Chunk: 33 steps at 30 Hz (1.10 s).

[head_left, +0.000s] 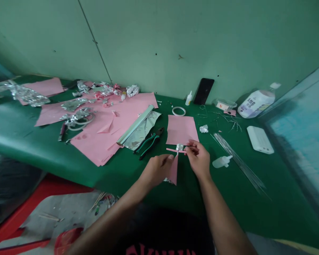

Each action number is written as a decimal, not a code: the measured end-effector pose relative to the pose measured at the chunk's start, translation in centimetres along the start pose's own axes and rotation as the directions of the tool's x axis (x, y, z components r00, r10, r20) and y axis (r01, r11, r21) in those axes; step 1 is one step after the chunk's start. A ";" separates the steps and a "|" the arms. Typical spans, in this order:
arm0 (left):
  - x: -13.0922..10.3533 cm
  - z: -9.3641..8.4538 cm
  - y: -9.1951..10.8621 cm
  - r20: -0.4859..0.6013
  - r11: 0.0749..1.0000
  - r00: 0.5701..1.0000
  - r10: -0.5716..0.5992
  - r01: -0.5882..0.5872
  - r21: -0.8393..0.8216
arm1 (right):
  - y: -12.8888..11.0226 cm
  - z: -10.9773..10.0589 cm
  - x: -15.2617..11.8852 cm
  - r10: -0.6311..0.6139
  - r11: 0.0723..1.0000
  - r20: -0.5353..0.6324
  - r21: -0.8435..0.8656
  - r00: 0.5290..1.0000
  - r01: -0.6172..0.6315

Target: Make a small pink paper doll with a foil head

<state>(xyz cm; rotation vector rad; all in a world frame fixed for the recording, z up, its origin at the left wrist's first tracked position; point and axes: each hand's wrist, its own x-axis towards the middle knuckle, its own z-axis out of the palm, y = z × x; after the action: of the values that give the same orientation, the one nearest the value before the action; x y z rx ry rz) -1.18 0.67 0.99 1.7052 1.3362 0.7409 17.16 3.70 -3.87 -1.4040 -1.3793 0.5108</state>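
A small figure lies between my hands, with a crumpled foil knob [179,147] at its top, a thin pink crosspiece [171,150] and a pink paper cone [173,173] below. Bits of foil show at the cone's lower edge. My left hand [156,168] is closed on the cone's left side, with its thumb near the top. My right hand [198,157] pinches the crosspiece at its right end. Just beyond the foil knob lies a square pink paper sheet [182,129], and to the left are green-handled pliers [150,143].
Left are pink sheets [93,145], a foil roll [135,124] and crumpled foil [29,95]. To the right lie a glue bottle [222,162], thin wires [236,159] and a white power bank [259,140]. A tape ring [179,111], a phone [204,91] and a large bottle [256,102] are behind.
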 end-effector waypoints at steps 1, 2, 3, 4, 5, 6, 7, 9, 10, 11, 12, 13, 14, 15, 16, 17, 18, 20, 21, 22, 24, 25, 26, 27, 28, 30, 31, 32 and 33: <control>-0.6 -0.7 0.1 -0.057 1.000 0.998 0.014 -0.014 -0.003 | 0.1 0.1 0.0 -0.038 0.998 -0.003 -0.046 0.999 0.038; -1.1 -1.4 0.1 -0.121 0.999 0.993 0.008 -0.013 -0.036 | 0.1 0.1 0.1 -0.070 0.995 -0.010 -0.078 0.998 0.069; -1.6 -2.0 0.0 -0.176 0.995 0.984 -0.012 -0.005 -0.099 | 0.0 0.1 0.1 -0.096 0.991 -0.021 -0.101 0.995 0.093; -2.0 -2.7 0.0 -0.216 0.978 0.975 -0.042 -0.004 -0.208 | -0.2 0.1 0.1 -0.120 0.986 -0.038 -0.124 0.992 0.114; -2.4 -3.2 0.0 -0.241 0.935 0.967 -0.083 -0.009 -0.356 | -0.5 0.1 0.0 -0.148 0.979 -0.062 -0.150 0.987 0.137; -2.7 -3.7 0.0 -0.249 0.848 0.959 -0.136 -0.017 -0.530 | -0.9 0.0 -0.1 -0.187 0.969 -0.095 -0.180 0.978 0.168; -3.0 -4.1 0.0 -0.230 0.709 0.954 -0.195 -0.025 -0.705 | -1.3 -0.2 -0.4 -0.240 0.955 -0.135 -0.209 0.961 0.209; -3.5 -4.8 0.4 -0.122 0.323 0.951 -0.282 -0.026 -0.946 | -2.5 -0.6 -1.2 -0.372 0.916 -0.220 -0.245 0.902 0.318; -3.7 -5.0 0.7 -0.055 0.126 0.956 -0.290 -0.019 -0.992 | -3.1 -0.8 -1.8 -0.425 0.898 -0.256 -0.239 0.868 0.369; -4.0 -5.2 1.0 0.004 -0.040 0.962 -0.273 -0.007 -0.999 | -3.9 -1.1 -2.6 -0.457 0.887 -0.283 -0.214 0.843 0.409; -4.3 -5.3 1.4 0.043 -0.168 0.968 -0.246 0.001 -0.986 | -4.8 -1.4 -3.4 -0.461 0.888 -0.297 -0.168 0.837 0.429; -4.6 -5.3 1.8 0.064 -0.262 0.974 -0.218 0.005 -0.965 | -5.7 -1.7 -4.3 -0.440 0.898 -0.289 -0.127 0.850 0.422; -4.9 -5.2 2.2 0.076 -0.328 0.978 -0.194 0.008 -0.945 | -6.7 -2.0 -5.3 -0.433 0.901 -0.270 -0.103 0.860 0.421; -5.1 -5.1 2.7 0.083 -0.376 0.982 -0.170 0.013 -0.927 | -7.7 -2.3 -6.1 -0.443 0.896 -0.248 -0.090 0.862 0.435; -5.3 -5.0 3.1 0.088 -0.408 0.985 -0.147 0.020 -0.913 | -8.7 -2.5 -6.9 -0.463 0.886 -0.214 -0.072 0.860 0.459; -5.4 -4.8 3.5 0.089 -0.431 0.988 -0.124 0.027 -0.902 | -9.6 -2.7 -7.6 -0.474 0.879 -0.179 -0.040 0.862 0.475; -5.5 -4.7 3.8 0.090 -0.446 0.991 -0.102 0.036 -0.895 | -10.5 -2.8 -8.2 -0.483 0.873 -0.130 0.001 0.866 0.488; -5.8 -4.3 4.5 0.092 -0.455 0.994 -0.058 0.056 -0.889 | -11.9 -2.9 -8.9 -0.490 0.868 -0.031 0.075 0.871 0.491; -6.0 -4.1 4.9 0.095 -0.449 0.995 -0.036 0.069 -0.891 | -12.5 -2.7 -9.2 -0.486 0.870 0.011 0.098 0.874 0.482; -6.2 -3.9 5.2 0.098 -0.438 0.995 -0.016 0.081 -0.895 | -12.9 -2.5 -9.4 -0.476 0.877 0.047 0.108 0.878 0.469; -6.8 -3.4 5.5 0.106 -0.396 0.994 0.015 0.103 -0.913 | -13.4 -2.1 -9.8 -0.441 0.897 0.082 0.084 0.894 0.435; -7.2 -3.1 5.5 0.116 -0.367 0.993 0.022 0.116 -0.923 | -13.5 -1.9 -9.9 -0.429 0.903 0.078 0.051 0.900 0.426; -7.6 -2.7 5.4 0.131 -0.334 0.991 0.028 0.133 -0.933 | -13.5 -1.8 -10.1 -0.421 0.907 0.070 0.010 0.904 0.421; -8.0 -2.4 5.0 0.156 -0.297 0.987 0.030 0.158 -0.942 | -13.4 -1.8 -10.3 -0.421 0.905 0.062 -0.031 0.905 0.424; -8.3 -2.1 4.5 0.185 -0.260 0.982 0.032 0.187 -0.947 | -13.2 -1.9 -10.6 -0.421 0.902 0.074 -0.069 0.904 0.426; -8.9 -1.8 3.0 0.236 -0.136 0.971 0.036 0.239 -0.961 | -12.5 -2.8 -11.1 -0.414 0.887 0.176 -0.140 0.893 0.440; -9.0 -1.9 2.2 0.251 -0.038 0.967 0.046 0.253 -0.967 | -12.0 -3.4 -11.4 -0.405 0.872 0.251 -0.181 0.879 0.454; -9.0 -2.0 1.3 0.281 0.101 0.958 0.065 0.274 -0.956 | -11.4 -4.1 -11.7 -0.403 0.845 0.320 -0.229 0.857 0.483; -8.9 -2.3 0.6 0.310 0.267 0.947 0.082 0.279 -0.922 | -10.7 -4.9 -11.9 -0.417 0.802 0.373 -0.278 0.829 0.528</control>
<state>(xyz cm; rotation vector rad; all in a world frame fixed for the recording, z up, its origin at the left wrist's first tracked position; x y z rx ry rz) -5.14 -7.42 2.92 0.6201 0.4643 0.8968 13.63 -11.20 2.85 -1.2228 -2.0893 0.1202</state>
